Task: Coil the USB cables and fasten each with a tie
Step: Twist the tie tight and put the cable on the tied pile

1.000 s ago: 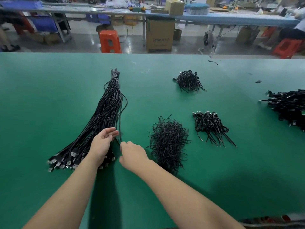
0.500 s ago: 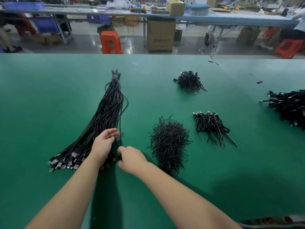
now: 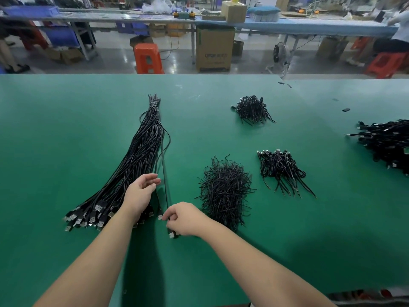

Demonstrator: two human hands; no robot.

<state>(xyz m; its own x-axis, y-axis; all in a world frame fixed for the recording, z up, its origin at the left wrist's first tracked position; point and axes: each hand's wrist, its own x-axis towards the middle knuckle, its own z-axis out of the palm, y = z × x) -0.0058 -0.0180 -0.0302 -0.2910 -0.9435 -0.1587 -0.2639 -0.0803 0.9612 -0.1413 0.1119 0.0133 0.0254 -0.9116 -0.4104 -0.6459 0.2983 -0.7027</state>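
From my seat I see the long bundle of straight black USB cables [image 3: 141,156] lying on the green table mat [image 3: 55,134], bound by a pale tie at its far tip toward 12 o'clock and fanning out to silver plugs at 8 o'clock. My left hand [image 3: 139,193] rests on the bundle's near part with fingers loosely extended, holding nothing I can see; it covers the cables beneath it. My right hand [image 3: 183,218] has its fingers curled, pinching one single black cable [image 3: 164,173] drawn away from the bundle, its plug poking out below the fist; how the fingertips sit on it is hidden by the knuckles. At 3 o'clock from that hand lies a tangled heap of thin black wire ties [image 3: 223,189]. Beyond it at 2 o'clock sit a small pile of coiled black cables [image 3: 281,169] and a farther pile [image 3: 252,110]. A third dark cable pile [image 3: 389,142] is cut off by the right edge.
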